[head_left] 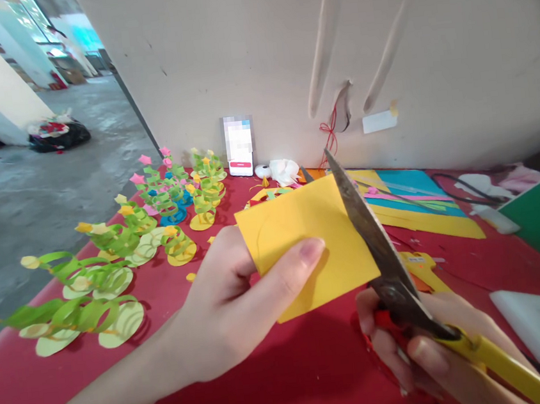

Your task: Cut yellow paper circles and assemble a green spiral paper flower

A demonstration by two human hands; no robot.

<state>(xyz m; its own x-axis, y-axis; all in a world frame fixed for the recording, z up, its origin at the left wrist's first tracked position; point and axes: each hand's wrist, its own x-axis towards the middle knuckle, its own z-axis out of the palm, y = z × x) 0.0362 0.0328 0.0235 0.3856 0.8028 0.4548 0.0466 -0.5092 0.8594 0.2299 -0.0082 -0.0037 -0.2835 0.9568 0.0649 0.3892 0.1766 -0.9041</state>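
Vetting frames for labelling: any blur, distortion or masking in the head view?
Head view: sharp on the rectangular yellow paper sheet in the left hand and the yellow-handled metal scissors in the right hand; edges bow; white card by the wall pixelated; top-right corner dark.

head view, close, looking down over table (317, 377)

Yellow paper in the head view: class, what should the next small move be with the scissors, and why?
Probably turn the yellow paper so the scissors meet the faint curved line. The left hand pinches the paper near its left side, and the right hand holds the scissors. Their blades lie along the paper's right edge, away from that line.
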